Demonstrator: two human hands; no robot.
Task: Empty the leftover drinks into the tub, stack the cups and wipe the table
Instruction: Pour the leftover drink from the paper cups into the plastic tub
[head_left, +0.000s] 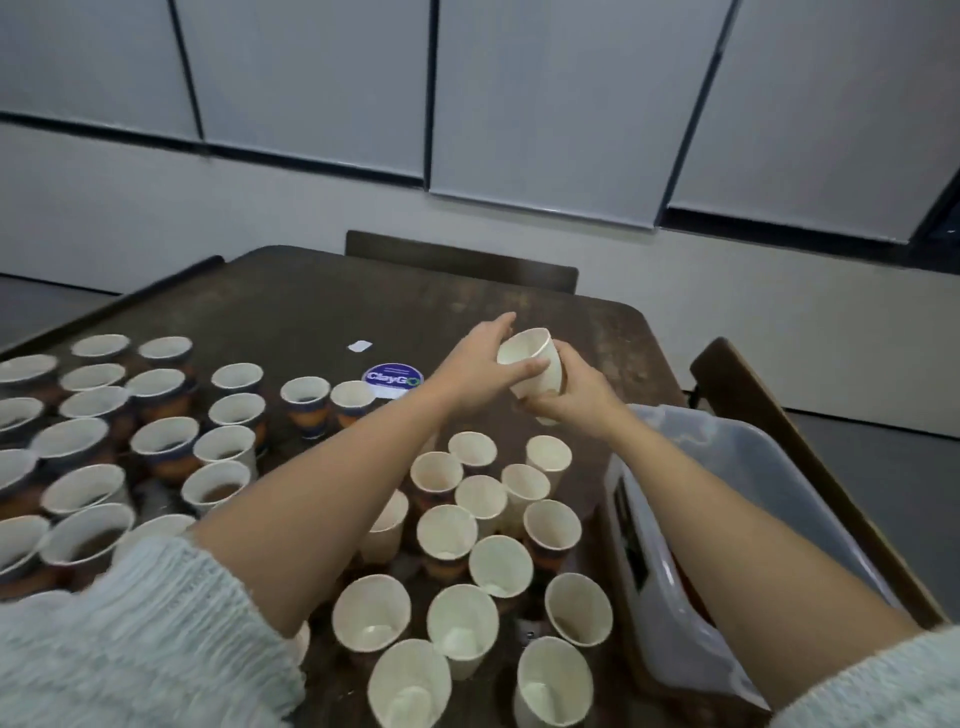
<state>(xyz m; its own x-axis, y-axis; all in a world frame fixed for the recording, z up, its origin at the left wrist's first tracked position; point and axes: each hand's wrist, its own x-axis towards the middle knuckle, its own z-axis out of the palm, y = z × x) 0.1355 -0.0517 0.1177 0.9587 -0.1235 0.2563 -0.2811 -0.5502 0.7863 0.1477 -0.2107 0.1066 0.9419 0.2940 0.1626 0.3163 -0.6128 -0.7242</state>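
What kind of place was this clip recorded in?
Probably a meeting or function room after an event. A worn dark table is crowded with paper cups, chairs are pushed in around it, and roller blinds cover the wall behind. A round ClayGo sticker hints at a clean-up rule.

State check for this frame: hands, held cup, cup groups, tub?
Left hand: grip on white paper cup, tilted, empty.
Right hand: holds the same cup from below.
Left cups: upright, some hold brown drink.
Near cups: upright, emptied.
Translucent plastic tub: open.
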